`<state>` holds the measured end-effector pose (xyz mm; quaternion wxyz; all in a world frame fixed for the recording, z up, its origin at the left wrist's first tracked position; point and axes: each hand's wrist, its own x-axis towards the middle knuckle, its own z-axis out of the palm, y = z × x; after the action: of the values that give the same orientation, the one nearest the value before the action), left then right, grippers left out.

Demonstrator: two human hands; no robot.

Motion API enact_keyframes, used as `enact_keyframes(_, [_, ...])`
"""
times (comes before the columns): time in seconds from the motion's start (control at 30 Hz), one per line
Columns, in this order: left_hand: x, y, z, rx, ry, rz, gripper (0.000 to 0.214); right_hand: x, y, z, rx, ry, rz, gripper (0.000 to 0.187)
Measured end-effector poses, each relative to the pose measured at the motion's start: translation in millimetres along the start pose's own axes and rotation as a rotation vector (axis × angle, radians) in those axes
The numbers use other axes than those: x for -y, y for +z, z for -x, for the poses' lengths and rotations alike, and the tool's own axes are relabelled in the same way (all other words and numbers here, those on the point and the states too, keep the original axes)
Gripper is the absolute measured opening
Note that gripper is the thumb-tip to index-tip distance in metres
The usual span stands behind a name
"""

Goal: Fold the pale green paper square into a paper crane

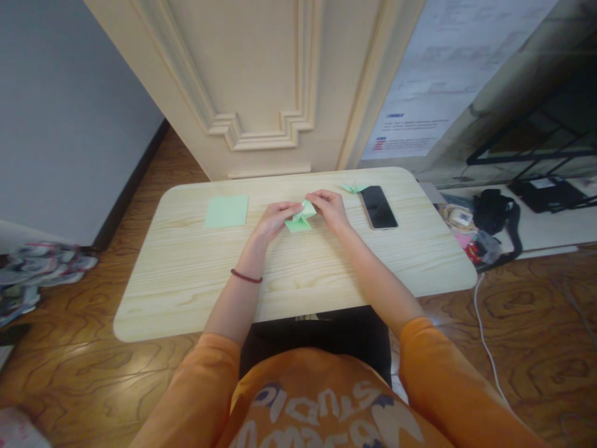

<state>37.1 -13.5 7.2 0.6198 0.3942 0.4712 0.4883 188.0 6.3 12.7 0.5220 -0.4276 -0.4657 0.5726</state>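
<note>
Between my two hands is a partly folded piece of light green paper [301, 219], creased into flaps that stand at angles. My left hand [277, 218] pinches its left side with thumb and fingers. On the upper right, my right hand [329, 206] grips another edge of the same paper. Both hands are just above the middle of the table. A flat green paper sheet or stack [227, 211] lies left of my left hand. Beyond my right hand rests a small folded green paper figure [353, 188], touching or close to a dark smartphone [378, 207].
The pale wood-grain table [177, 280] has rounded corners and stands against a cream panelled door or wall [261, 68]. To the right, a low shelf holds a black bag [497, 214] and small items. Shoes [46, 267] are on the floor at left; a white cable [485, 336] runs at right.
</note>
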Motion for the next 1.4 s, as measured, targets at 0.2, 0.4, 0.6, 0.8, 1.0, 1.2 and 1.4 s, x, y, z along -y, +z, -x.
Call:
enact_keyframes(0.2, [1.8, -1.9, -0.4, 0.031, 0.002, -0.040, 0.032, -0.2, -0.8, 0.0, -0.005, 0.010, 0.017, 0.024])
enact_keyframes(0.4, [3.5, -4.3, -1.5, 0.050, -0.009, -0.048, 0.031, -1.5, -1.4, -0.9, 0.004, -0.004, 0.045, 0.025])
enact_keyframes(0.6, [2.8, -3.1, -1.5, 0.031, 0.015, -0.051, 0.033, 0.1, -1.6, 1.2, 0.048, 0.037, 0.035, 0.029])
enact_keyframes(0.8, [3.3, -3.4, -0.9, 0.025, 0.029, -0.059, 0.037, -2.7, -2.6, 0.9, 0.026, 0.048, 0.063, 0.029])
enact_keyframes(1.0, [2.6, -3.0, -0.6, 0.032, 0.030, -0.063, 0.039, -3.8, -3.2, 0.1, 0.030, 0.014, 0.079, 0.024])
enact_keyframes(1.2, [1.3, -1.9, -0.1, 0.037, -0.010, -0.086, 0.038, -1.2, -1.7, 1.0, 0.004, -0.015, 0.044, 0.022])
enact_keyframes(1.4, [0.5, -1.5, 0.3, 0.020, -0.010, -0.100, 0.033, -2.5, -3.2, 0.0, 0.001, 0.011, 0.043, 0.026])
